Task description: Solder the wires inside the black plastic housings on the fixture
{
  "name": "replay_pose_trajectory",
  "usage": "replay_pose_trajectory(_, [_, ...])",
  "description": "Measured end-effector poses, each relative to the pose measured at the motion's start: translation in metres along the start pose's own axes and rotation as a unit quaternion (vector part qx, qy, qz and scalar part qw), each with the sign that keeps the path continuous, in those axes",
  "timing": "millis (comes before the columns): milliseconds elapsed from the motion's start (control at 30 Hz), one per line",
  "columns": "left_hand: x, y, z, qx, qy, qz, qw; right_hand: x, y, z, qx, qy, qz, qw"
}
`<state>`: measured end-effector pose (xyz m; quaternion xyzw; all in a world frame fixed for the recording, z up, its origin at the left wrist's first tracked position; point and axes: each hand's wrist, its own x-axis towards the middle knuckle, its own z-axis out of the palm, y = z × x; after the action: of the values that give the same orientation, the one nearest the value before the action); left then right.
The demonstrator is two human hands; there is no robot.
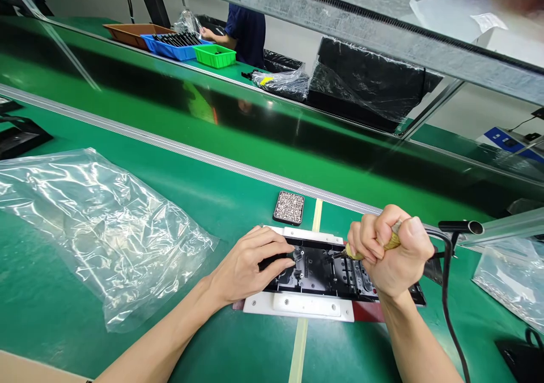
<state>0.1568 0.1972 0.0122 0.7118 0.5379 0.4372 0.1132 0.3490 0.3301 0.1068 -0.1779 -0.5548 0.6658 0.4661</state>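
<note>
My right hand (395,252) is wrapped round the yellow handle of what looks like a soldering iron (355,251). Its thin dark tip points down at a long black plastic panel (314,269). A black cable (446,281) runs behind this hand; where it joins the tool is hidden. My left hand (250,261) rests over the panel's left end, thumb and fingers apart. White blocks (312,305) on a red base hold the panel along its long sides. Just beyond it stands a small black tray (289,207) of tiny silver pieces.
A clear plastic bag (97,224) lies at left. At right stand a dark metal tube holder (461,228) and another clear bag (510,281). Across the green belt, a person (246,34) works beside blue (170,46) and green bins (215,55). A metal shelf beam (340,17) crosses above.
</note>
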Motion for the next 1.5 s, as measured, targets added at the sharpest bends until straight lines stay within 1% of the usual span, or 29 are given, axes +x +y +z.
replay_pose_trajectory(200, [-0.001,0.0,0.0,-0.002,0.001,0.001,1.0,0.0,0.002,0.0,0.003,0.017,-0.007,1.0])
replay_pose_trajectory(267, [-0.002,-0.001,0.0,0.001,0.002,0.0,1.0,0.0,0.003,-0.004,0.008,0.008,-0.007,1.0])
replay_pose_trajectory(367, [-0.001,-0.001,0.0,0.008,0.002,-0.001,1.0,0.001,0.003,-0.013,0.015,-0.037,-0.003,0.999])
replay_pose_trajectory(533, [0.0,-0.002,0.001,0.005,0.002,0.001,1.0,0.007,-0.005,-0.022,0.015,-0.154,0.023,0.988])
replay_pose_trajectory(600, [0.0,-0.002,0.001,0.002,-0.001,0.001,1.0,0.009,-0.007,-0.022,0.012,-0.17,0.031,0.985])
replay_pose_trajectory(700, [-0.001,-0.002,0.0,-0.004,-0.001,0.0,1.0,0.01,-0.006,-0.026,0.021,-0.157,0.032,0.987])
replay_pose_trajectory(800, [-0.002,-0.002,0.0,-0.006,-0.002,-0.001,1.0,0.008,-0.008,-0.036,0.045,-0.14,0.037,0.988])
replay_pose_trajectory(900, [-0.001,-0.002,0.0,-0.006,-0.004,-0.004,1.0,0.003,-0.02,-0.042,0.053,-0.075,0.015,0.996])
replay_pose_trajectory(1000, [0.0,-0.003,0.001,-0.007,-0.007,-0.006,1.0,-0.001,-0.036,-0.03,0.033,-0.005,-0.035,0.999])
replay_pose_trajectory(1067, [0.0,-0.003,0.002,-0.008,-0.006,-0.004,1.0,-0.003,-0.044,-0.015,0.018,0.011,-0.052,0.998])
replay_pose_trajectory(1167, [-0.001,-0.006,0.005,-0.008,0.004,0.001,1.0,-0.004,-0.047,0.01,0.011,0.009,-0.055,0.998])
replay_pose_trajectory(1267, [-0.002,-0.011,0.011,0.003,0.023,-0.007,1.0,-0.006,-0.043,0.029,0.023,-0.003,-0.049,0.999])
replay_pose_trajectory(1367, [0.0,-0.013,0.015,0.021,0.037,-0.018,0.999,-0.01,-0.035,0.038,0.04,-0.008,-0.03,0.999])
replay_pose_trajectory(1500, [0.006,-0.008,0.014,0.027,0.039,-0.018,0.999,-0.014,-0.025,0.045,0.049,-0.024,-0.004,0.998])
